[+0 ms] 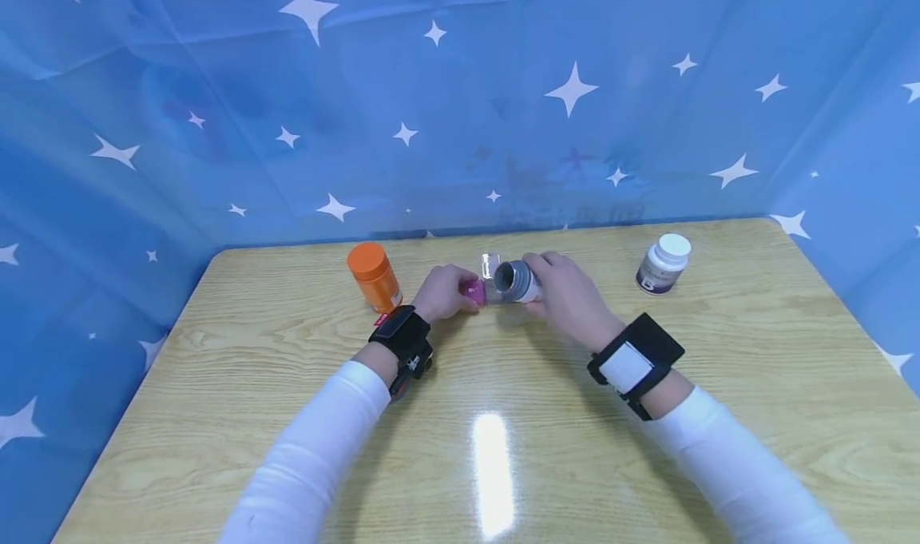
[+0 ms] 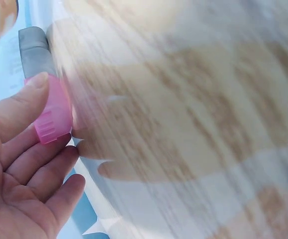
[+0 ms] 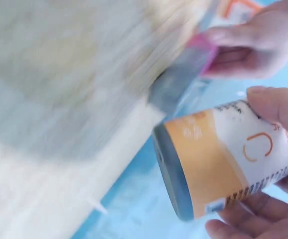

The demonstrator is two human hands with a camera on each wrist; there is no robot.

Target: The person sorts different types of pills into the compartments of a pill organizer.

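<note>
In the head view my left hand (image 1: 444, 292) pinches the pink part of a small case (image 1: 473, 291) between thumb and fingers. Beyond the pink, the case has a clear, greyish section, and a clear flap (image 1: 491, 265) stands up behind it. The left wrist view shows the thumb on the pink part (image 2: 54, 112). My right hand (image 1: 564, 292) grips a grey bottle (image 1: 528, 282) with a white and orange label marked C (image 3: 223, 154). It lies tilted, its grey end towards the case. A dark round area shows in that end; I cannot tell whether it is an opening.
An orange bottle (image 1: 374, 279) with an orange lid stands left of my left hand. At the right back stands a white-lidded bottle (image 1: 664, 263). The wooden table (image 1: 259, 368) meets a blue star-printed cloth (image 1: 460, 113) behind. Something partly hidden lies beneath my left wrist.
</note>
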